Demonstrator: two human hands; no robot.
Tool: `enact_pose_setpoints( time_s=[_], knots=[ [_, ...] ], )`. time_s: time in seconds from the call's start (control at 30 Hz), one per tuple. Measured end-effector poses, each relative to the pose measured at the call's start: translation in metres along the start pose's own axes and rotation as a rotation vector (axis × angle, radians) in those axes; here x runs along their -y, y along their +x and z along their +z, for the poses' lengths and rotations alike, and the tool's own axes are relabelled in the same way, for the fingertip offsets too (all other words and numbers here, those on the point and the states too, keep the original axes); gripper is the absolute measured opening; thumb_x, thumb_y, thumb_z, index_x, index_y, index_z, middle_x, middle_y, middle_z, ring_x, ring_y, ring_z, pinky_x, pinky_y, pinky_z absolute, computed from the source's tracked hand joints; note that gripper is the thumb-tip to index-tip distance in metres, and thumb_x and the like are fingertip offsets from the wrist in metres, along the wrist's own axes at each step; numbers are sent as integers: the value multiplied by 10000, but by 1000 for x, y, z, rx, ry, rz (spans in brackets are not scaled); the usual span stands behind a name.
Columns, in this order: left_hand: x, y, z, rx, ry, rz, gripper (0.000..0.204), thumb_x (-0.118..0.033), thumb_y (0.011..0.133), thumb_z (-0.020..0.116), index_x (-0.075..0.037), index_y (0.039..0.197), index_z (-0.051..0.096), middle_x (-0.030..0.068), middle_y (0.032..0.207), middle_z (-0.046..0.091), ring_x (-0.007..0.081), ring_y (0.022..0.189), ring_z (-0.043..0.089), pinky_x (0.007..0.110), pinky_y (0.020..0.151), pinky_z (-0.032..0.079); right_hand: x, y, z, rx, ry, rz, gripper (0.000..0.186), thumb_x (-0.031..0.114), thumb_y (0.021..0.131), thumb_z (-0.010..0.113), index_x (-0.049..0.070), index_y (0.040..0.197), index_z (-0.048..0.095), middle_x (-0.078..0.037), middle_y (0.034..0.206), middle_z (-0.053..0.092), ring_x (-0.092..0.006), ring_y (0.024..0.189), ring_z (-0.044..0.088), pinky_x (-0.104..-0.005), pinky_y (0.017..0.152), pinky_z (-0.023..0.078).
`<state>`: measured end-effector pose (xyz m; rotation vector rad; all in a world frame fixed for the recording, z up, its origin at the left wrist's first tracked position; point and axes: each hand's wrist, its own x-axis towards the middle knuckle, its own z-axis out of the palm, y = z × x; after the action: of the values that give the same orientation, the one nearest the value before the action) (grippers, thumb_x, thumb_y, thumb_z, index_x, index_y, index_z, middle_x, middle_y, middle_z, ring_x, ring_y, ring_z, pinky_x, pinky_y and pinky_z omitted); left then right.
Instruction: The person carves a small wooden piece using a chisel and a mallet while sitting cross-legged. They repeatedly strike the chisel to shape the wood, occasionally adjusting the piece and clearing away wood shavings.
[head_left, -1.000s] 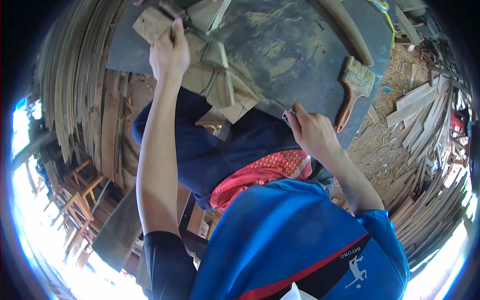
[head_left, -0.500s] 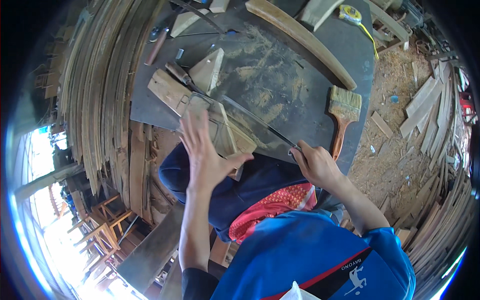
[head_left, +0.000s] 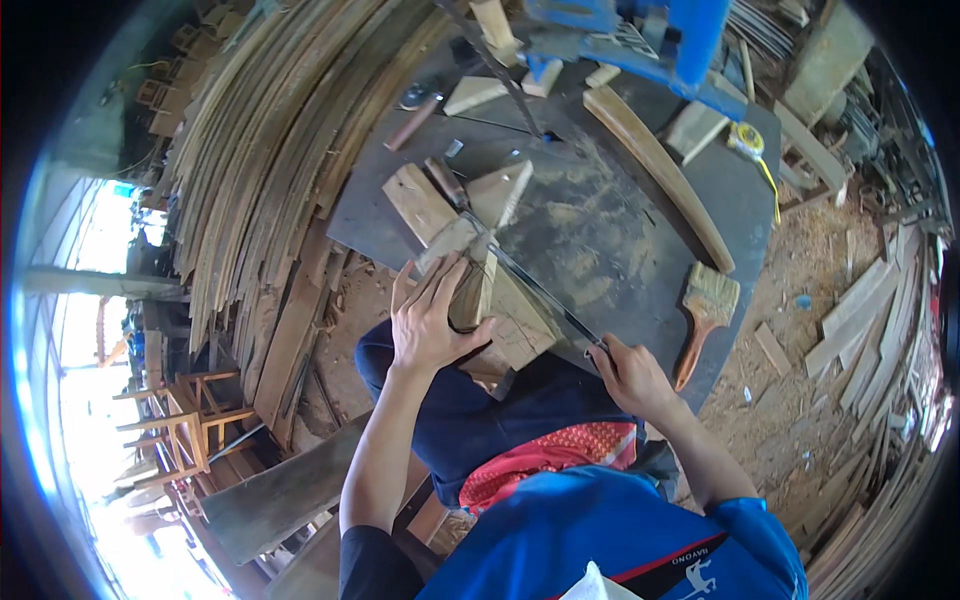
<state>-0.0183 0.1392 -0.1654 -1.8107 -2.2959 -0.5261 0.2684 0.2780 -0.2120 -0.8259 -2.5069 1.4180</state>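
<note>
My right hand (head_left: 640, 378) is closed round the near end of a long, thin dark metal bar (head_left: 550, 297), which looks like a file. The bar slants away to the far left over joined wooden pieces (head_left: 522, 322). My left hand (head_left: 428, 322) rests its spread fingers at the near left side of these pieces, thumb held apart. A flat pale wood piece (head_left: 447, 240) lies just beyond its fingertips. A tool's wooden handle (head_left: 446, 184) shows between a board (head_left: 415, 200) and a pointed wood offcut (head_left: 502, 192); whether it belongs to the bar, I cannot tell.
Sawdust covers part of the dark tabletop (head_left: 590, 215). A curved wooden piece (head_left: 665, 180), a wide brush (head_left: 705, 315) and a yellow tape measure (head_left: 745, 140) lie to the right. Blue metal equipment (head_left: 690, 60) stands at the far edge. Long planks (head_left: 270, 150) are stacked at left.
My left hand has come down from above onto the wooden pieces. My right hand still grips the bar. The view has shifted, bringing the blue equipment into sight.
</note>
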Motion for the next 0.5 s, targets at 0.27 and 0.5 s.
enact_pose_setpoints(
  time_s=[0.27,0.5],
  knots=[
    [36,25,-11,-495,-456,-355,246,-172,1008,524,-5,1144,643,154,956,750,310,723,682,359,757,535,30,48,23,-229,-130,-270,294,241,1038,553,-10,887,576,-271,625,595,-482,630,624,-567,590,491],
    [43,62,-23,-383,-189,-281,110,-171,994,602,-74,982,652,123,840,713,307,698,695,378,635,528,94,76,15,-220,-221,-184,316,263,1033,535,8,855,592,-252,648,638,-446,613,658,-539,575,536]
  ],
)
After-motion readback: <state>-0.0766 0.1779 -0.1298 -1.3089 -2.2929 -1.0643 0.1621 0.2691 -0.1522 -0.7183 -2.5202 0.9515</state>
